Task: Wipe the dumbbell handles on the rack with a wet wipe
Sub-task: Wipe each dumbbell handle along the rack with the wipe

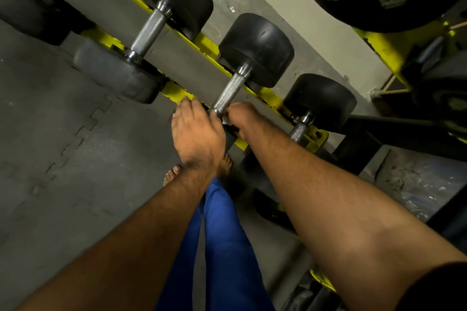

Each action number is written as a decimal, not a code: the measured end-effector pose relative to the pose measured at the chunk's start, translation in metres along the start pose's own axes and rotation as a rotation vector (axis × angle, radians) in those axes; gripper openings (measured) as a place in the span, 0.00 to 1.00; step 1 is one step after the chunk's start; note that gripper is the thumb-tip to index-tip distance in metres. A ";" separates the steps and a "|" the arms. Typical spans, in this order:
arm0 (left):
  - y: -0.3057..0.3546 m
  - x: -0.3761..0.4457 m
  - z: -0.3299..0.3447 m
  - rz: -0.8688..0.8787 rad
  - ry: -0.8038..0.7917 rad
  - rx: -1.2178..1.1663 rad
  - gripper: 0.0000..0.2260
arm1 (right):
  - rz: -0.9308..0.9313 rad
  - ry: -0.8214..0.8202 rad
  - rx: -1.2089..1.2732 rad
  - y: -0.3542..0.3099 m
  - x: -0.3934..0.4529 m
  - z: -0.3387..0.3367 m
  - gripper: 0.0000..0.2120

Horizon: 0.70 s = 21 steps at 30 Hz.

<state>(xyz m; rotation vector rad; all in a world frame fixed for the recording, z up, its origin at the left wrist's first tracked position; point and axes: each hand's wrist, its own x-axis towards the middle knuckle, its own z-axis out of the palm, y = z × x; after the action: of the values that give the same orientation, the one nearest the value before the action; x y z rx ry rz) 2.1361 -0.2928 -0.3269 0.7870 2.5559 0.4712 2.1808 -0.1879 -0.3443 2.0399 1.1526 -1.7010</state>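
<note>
So your dumbbell handle (228,93), the knurled one third from the left on the yellow rack (267,98), has both hands at its near end. Your right hand (240,116) is curled round the bar there, with a sliver of white wet wipe (225,121) showing under the fingers. Your left hand (197,131) lies flat, fingers relaxed, over the dumbbell's near head, just beside the right hand. Neighbouring dumbbell (149,33) sits left, another one (316,106) right. Grey floor mat (63,159) below, your bare foot (173,173) near the rack
</note>
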 end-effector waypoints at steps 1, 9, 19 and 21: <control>0.001 -0.007 -0.001 0.040 -0.011 0.015 0.23 | -0.011 0.035 0.009 0.003 -0.001 -0.002 0.07; 0.011 -0.045 -0.011 0.129 -0.046 -0.052 0.25 | -0.215 0.247 -0.083 0.037 -0.017 -0.043 0.06; 0.037 -0.114 0.029 0.201 -0.137 -0.217 0.19 | -0.325 0.239 -0.420 0.055 -0.019 -0.101 0.06; 0.053 -0.126 0.038 0.153 -0.184 -0.225 0.18 | -0.331 0.232 -0.496 0.057 -0.019 -0.118 0.06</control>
<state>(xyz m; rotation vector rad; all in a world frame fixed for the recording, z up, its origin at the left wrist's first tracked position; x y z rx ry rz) 2.2729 -0.3188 -0.3001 0.9011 2.2374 0.6878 2.3056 -0.1586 -0.3088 1.8302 1.8554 -1.1438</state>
